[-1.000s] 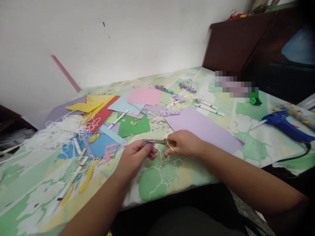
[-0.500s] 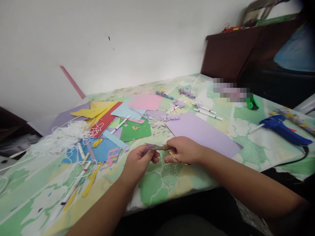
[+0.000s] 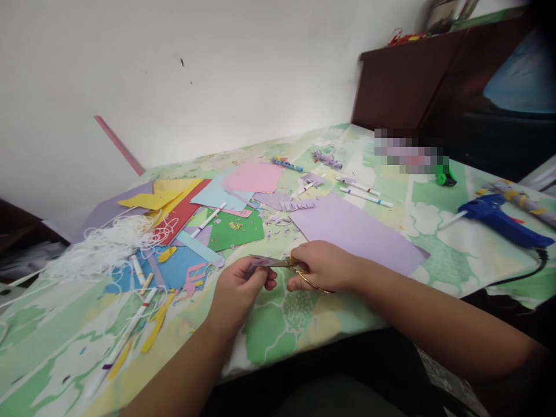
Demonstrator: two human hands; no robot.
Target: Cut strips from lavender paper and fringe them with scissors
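Lilac paper is what both hands work on: the left hand [image 3: 241,284] pinches a small paper strip [image 3: 259,262] just above the surface [image 3: 286,313], and the right hand [image 3: 324,266], closed round the gold handles of the scissors [image 3: 286,264], has the blades at that strip. Over the last second little has shifted, so the snipping looks mid-cut. No writing is readable; a blurred patch hides something at the back.

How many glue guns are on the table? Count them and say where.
1: a blue glue gun lies at the table's right side, cord trailing off the edge. Others may be out of view.
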